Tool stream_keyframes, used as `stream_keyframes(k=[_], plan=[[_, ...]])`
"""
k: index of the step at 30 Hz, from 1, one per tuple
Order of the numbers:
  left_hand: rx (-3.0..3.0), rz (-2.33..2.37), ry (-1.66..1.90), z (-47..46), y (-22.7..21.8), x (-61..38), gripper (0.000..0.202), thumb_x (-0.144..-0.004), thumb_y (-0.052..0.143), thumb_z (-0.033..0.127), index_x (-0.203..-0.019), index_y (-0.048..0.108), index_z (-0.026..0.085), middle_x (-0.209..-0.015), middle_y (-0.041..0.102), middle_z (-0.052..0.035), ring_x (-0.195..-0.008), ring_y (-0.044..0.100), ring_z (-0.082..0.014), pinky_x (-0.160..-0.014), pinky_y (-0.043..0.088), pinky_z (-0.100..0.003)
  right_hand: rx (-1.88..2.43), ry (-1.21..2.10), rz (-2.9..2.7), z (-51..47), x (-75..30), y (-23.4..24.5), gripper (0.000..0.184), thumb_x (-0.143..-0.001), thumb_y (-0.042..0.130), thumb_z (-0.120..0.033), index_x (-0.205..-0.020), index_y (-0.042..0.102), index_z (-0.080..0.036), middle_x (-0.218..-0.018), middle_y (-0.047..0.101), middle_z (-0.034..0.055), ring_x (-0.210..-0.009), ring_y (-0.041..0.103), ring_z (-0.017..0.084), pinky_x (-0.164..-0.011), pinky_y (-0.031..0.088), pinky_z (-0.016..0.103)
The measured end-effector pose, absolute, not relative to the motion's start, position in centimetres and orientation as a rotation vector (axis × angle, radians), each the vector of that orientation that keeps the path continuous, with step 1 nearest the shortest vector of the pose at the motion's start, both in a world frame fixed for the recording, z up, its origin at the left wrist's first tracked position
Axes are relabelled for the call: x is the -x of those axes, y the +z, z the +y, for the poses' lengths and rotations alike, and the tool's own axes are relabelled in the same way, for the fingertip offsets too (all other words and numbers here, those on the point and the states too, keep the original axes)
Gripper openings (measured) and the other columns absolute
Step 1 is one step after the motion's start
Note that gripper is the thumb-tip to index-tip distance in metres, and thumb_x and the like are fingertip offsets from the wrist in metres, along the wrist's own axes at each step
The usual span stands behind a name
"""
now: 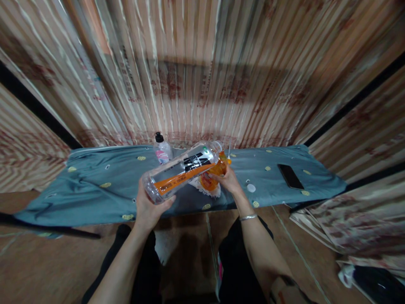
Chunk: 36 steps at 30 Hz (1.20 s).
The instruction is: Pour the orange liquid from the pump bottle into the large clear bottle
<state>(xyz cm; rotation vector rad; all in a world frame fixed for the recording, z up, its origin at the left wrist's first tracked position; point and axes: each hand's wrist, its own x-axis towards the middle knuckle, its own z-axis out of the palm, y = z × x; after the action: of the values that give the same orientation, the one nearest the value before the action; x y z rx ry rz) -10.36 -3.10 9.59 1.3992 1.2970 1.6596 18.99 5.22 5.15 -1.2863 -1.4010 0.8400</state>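
My left hand [148, 207] is wrapped round the base of a large clear plastic bottle [180, 171] with an orange and black label. The bottle is tipped on its side, its neck pointing right toward an orange pouch [214, 175]. My right hand [228, 180] grips that pouch, which rests on a blue-grey cloth-covered table [95, 185]. A white cap [251, 188] lies on the cloth just right of my right hand. I cannot tell whether liquid is flowing.
A small clear bottle with a black cap [162, 148] stands at the back of the table. A dark phone [290, 176] lies flat on the right. Striped curtains [202, 71] hang behind. Folded fabric [348, 223] lies on the floor at right.
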Motion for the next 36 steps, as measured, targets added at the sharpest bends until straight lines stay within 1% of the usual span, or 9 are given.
stream_keyframes(k=[4, 9, 15, 20, 26, 28, 33, 36], plan=[[-1.384, 1.314, 1.665, -3.19, 9.64, 10.31, 0.091, -0.052, 0.096, 0.055, -0.125, 0.056, 0.019, -0.118, 0.07, -0.0103, -0.108, 0.072, -0.031, -0.107, 0.057, -0.053, 1.282, 0.866, -1.374, 5.24, -18.97, 5.0, 0.082, -0.062, 0.094, -0.053, -0.132, 0.062, -0.024, -0.126, 0.076, 0.0103, -0.118, 0.071, 0.032, -0.106, 0.056, 0.051], [-1.363, 1.307, 1.65, -3.22, 9.57, 10.22, 0.093, -0.051, 0.095, 0.056, -0.127, 0.055, 0.019, -0.122, 0.069, -0.0114, -0.114, 0.071, -0.0324, -0.11, 0.055, -0.053, 1.292, 0.857, -1.369, 5.3, -19.06, 4.92, 0.085, -0.059, 0.095, -0.053, -0.132, 0.062, -0.024, -0.126, 0.075, 0.0101, -0.118, 0.07, 0.032, -0.106, 0.056, 0.051], [-1.391, 1.336, 1.642, -3.25, 9.89, 10.28, 0.096, -0.051, 0.095, 0.055, -0.13, 0.055, 0.017, -0.122, 0.068, -0.0125, -0.115, 0.07, -0.0338, -0.112, 0.053, -0.055, 1.265, 0.869, -1.367, 5.18, -18.89, 5.16, 0.084, -0.06, 0.095, -0.052, -0.131, 0.062, -0.023, -0.127, 0.075, 0.0121, -0.118, 0.071, 0.034, -0.107, 0.056, 0.052], [-1.387, 1.355, 1.638, -3.34, 10.1, 10.21, 0.095, -0.051, 0.094, 0.058, -0.127, 0.056, 0.017, -0.116, 0.069, -0.0105, -0.107, 0.072, -0.031, -0.105, 0.058, -0.051, 1.263, 0.879, -1.357, 5.34, -18.87, 5.02, 0.085, -0.059, 0.096, -0.053, -0.13, 0.062, -0.021, -0.128, 0.074, 0.0141, -0.119, 0.071, 0.035, -0.108, 0.056, 0.053], [-1.38, 1.327, 1.663, -3.29, 10.08, 10.07, 0.094, -0.05, 0.095, 0.059, -0.126, 0.057, 0.018, -0.115, 0.069, -0.009, -0.106, 0.071, -0.0287, -0.101, 0.06, -0.046, 1.256, 0.865, -1.36, 5.72, -19.07, 4.34, 0.081, -0.06, 0.095, -0.053, -0.128, 0.062, -0.023, -0.127, 0.075, 0.012, -0.118, 0.072, 0.034, -0.107, 0.057, 0.052], [-1.375, 1.32, 1.663, -3.25, 9.97, 10.1, 0.093, -0.05, 0.095, 0.058, -0.125, 0.057, 0.018, -0.116, 0.069, -0.009, -0.107, 0.071, -0.0285, -0.103, 0.059, -0.046, 1.257, 0.863, -1.356, 5.75, -19.08, 4.26, 0.082, -0.059, 0.095, -0.053, -0.128, 0.061, -0.023, -0.127, 0.075, 0.0119, -0.118, 0.072, 0.034, -0.106, 0.057, 0.053], [-1.387, 1.322, 1.647, -3.25, 9.78, 10.3, 0.094, -0.052, 0.095, 0.057, -0.13, 0.057, 0.019, -0.12, 0.069, -0.0099, -0.113, 0.07, -0.0308, -0.109, 0.055, -0.05, 1.257, 0.839, -1.368, 5.63, -19.07, 4.4, 0.082, -0.059, 0.095, -0.052, -0.128, 0.061, -0.023, -0.127, 0.075, 0.0121, -0.117, 0.072, 0.034, -0.106, 0.057, 0.053], [-1.401, 1.316, 1.647, -3.24, 9.83, 10.36, 0.094, -0.053, 0.095, 0.056, -0.13, 0.056, 0.019, -0.122, 0.068, -0.0106, -0.115, 0.07, -0.0315, -0.11, 0.054, -0.051, 1.261, 0.811, -1.412, 5.68, -19.19, 4.27, 0.086, -0.06, 0.096, -0.052, -0.133, 0.059, -0.023, -0.129, 0.074, 0.0119, -0.118, 0.072, 0.034, -0.106, 0.057, 0.052]])
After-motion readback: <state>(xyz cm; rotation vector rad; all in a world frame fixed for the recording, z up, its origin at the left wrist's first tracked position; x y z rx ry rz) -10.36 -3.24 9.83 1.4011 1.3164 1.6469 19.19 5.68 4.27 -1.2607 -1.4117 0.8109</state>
